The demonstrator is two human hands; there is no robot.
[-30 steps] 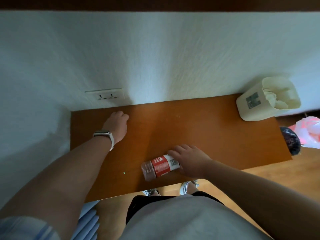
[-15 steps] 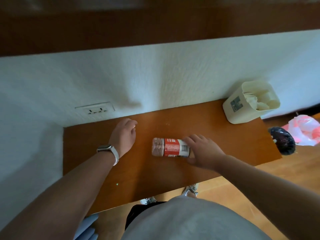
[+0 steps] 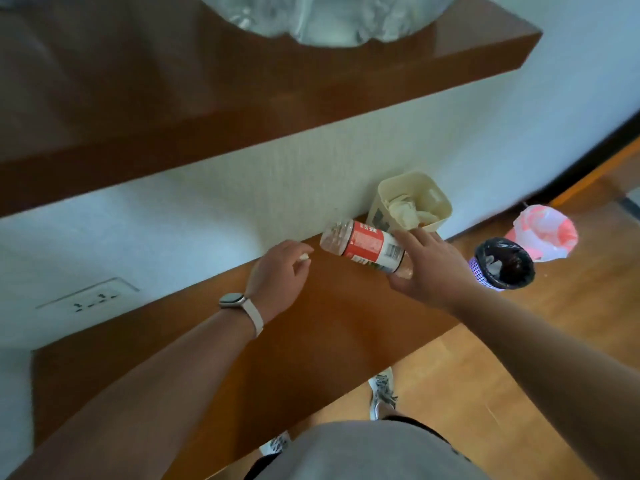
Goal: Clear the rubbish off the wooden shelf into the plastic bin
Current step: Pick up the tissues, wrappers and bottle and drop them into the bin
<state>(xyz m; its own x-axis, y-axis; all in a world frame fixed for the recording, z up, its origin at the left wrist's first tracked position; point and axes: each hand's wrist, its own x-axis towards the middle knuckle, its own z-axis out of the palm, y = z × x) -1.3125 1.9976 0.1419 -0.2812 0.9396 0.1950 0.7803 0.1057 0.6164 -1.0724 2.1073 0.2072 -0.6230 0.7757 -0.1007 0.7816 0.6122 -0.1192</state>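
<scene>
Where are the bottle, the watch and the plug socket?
bottle [image 3: 363, 244]: head view, on its red label.
watch [image 3: 231, 300]: head view, on its face, at the left wrist.
plug socket [image 3: 91, 299]: head view, on the middle of its white plate.

Wall socket [image 3: 88, 299], pink bag [image 3: 543, 232], sneakers [image 3: 382, 393].

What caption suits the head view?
Right hand holds a red-labelled bottle beside the cream bin; left hand pinches a pale scrap.

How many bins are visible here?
2. A cream bin stands on the lower shelf's right end; a black-lined purple bin stands on the floor beyond it. The pink bag nearby may hide another.
</scene>
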